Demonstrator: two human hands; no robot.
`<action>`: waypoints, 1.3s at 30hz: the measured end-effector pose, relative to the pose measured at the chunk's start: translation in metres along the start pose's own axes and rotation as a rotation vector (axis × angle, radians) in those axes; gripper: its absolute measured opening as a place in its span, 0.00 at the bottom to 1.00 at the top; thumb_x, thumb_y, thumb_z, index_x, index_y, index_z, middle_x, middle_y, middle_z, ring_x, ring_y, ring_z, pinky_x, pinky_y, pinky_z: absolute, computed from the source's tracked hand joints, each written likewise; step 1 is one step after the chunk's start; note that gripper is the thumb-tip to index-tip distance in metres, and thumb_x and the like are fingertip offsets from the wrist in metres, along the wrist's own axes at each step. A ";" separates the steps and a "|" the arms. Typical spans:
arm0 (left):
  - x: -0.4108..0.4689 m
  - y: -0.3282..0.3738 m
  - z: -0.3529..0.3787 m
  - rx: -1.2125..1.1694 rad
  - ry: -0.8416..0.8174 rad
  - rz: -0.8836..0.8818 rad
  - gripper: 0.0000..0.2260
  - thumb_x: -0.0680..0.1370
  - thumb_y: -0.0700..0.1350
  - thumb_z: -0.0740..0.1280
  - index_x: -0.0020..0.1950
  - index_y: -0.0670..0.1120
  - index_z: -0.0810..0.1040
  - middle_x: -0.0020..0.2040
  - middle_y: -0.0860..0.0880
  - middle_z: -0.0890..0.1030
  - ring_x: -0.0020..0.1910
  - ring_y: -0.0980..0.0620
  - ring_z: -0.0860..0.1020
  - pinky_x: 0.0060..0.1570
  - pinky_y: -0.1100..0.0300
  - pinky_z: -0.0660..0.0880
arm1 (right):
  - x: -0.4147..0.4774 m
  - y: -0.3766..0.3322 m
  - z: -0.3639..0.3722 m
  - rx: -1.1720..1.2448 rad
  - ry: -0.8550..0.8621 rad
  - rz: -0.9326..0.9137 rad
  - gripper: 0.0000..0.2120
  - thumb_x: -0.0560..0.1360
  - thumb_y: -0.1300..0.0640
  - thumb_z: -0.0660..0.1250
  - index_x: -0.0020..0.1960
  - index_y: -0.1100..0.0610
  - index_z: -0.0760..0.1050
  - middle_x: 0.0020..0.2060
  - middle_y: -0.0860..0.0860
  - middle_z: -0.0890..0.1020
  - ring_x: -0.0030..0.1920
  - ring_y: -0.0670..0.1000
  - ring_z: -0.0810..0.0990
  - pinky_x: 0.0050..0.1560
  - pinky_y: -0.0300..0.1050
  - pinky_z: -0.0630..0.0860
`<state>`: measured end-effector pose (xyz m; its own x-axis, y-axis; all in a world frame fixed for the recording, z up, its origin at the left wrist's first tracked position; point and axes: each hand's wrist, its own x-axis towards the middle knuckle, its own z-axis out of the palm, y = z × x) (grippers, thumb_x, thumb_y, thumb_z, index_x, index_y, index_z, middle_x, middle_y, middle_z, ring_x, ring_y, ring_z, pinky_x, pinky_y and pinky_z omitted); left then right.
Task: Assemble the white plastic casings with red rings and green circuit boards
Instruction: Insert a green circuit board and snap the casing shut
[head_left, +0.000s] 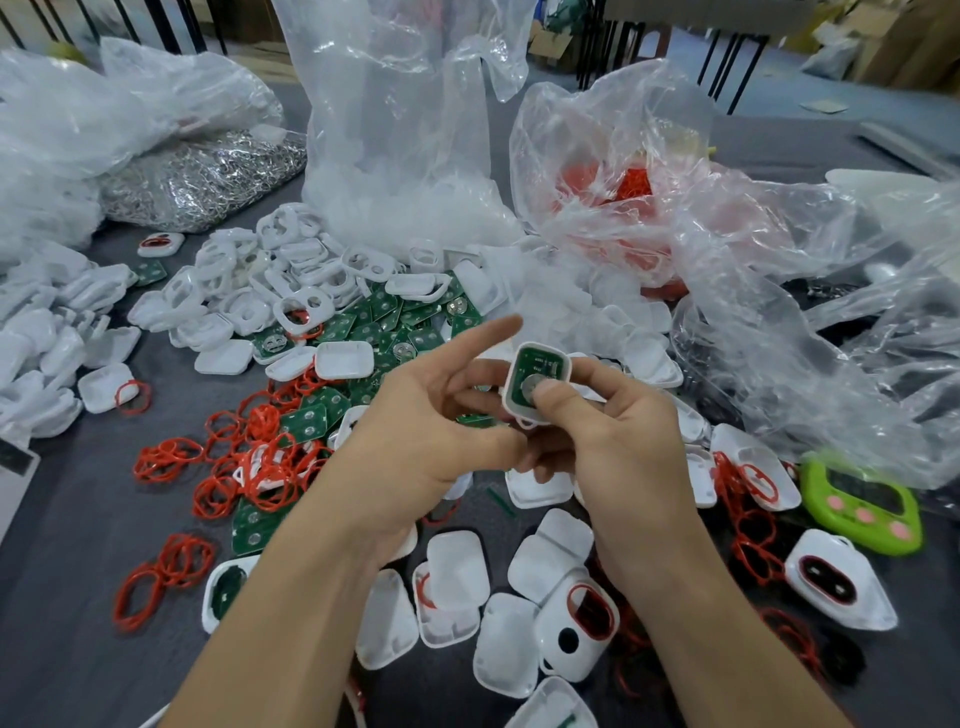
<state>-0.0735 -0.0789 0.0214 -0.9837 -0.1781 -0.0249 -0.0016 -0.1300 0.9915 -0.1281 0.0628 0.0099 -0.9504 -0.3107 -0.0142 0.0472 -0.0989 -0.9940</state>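
A white casing (535, 382) with a green circuit board seated inside it is held up above the table's middle. My right hand (613, 431) grips it, thumb pressing on the board's round metal contact. My left hand (431, 415) supports the casing from the left with its lower fingers, index finger stretched out. Loose red rings (244, 457) lie in a heap at the left, green circuit boards (384, 322) behind my hands, and white casings (291, 291) piled further back. Finished casings with red rings (587, 618) lie near my right forearm.
Big clear plastic bags (395, 130) stand at the back, one holding red rings (634, 187), another silvery metal parts (208, 176). A green timer (862, 504) lies at the right. More white casings (52, 332) are stacked at the far left on the grey table (67, 597).
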 end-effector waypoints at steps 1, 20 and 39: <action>0.000 0.000 0.001 0.064 -0.006 0.018 0.38 0.66 0.23 0.74 0.71 0.51 0.77 0.54 0.43 0.86 0.46 0.47 0.84 0.45 0.58 0.81 | 0.000 -0.001 -0.001 -0.018 -0.011 0.001 0.05 0.75 0.57 0.70 0.46 0.53 0.84 0.33 0.57 0.86 0.27 0.55 0.79 0.27 0.44 0.75; 0.002 -0.002 0.013 0.001 0.135 0.028 0.28 0.70 0.23 0.74 0.63 0.46 0.81 0.39 0.45 0.87 0.35 0.52 0.82 0.40 0.59 0.83 | -0.008 -0.003 -0.008 -0.880 0.177 -0.633 0.14 0.72 0.59 0.76 0.57 0.53 0.86 0.58 0.48 0.81 0.61 0.47 0.72 0.60 0.25 0.64; 0.006 -0.005 0.014 0.047 0.187 0.000 0.30 0.68 0.20 0.72 0.57 0.53 0.83 0.41 0.44 0.88 0.36 0.49 0.80 0.40 0.53 0.78 | -0.011 -0.015 -0.005 -0.525 0.166 -0.507 0.12 0.70 0.66 0.77 0.41 0.49 0.82 0.36 0.43 0.84 0.38 0.45 0.83 0.39 0.34 0.79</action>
<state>-0.0815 -0.0655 0.0185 -0.9333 -0.3564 -0.0434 -0.0140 -0.0848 0.9963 -0.1199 0.0727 0.0247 -0.8525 -0.1959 0.4847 -0.5224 0.2849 -0.8037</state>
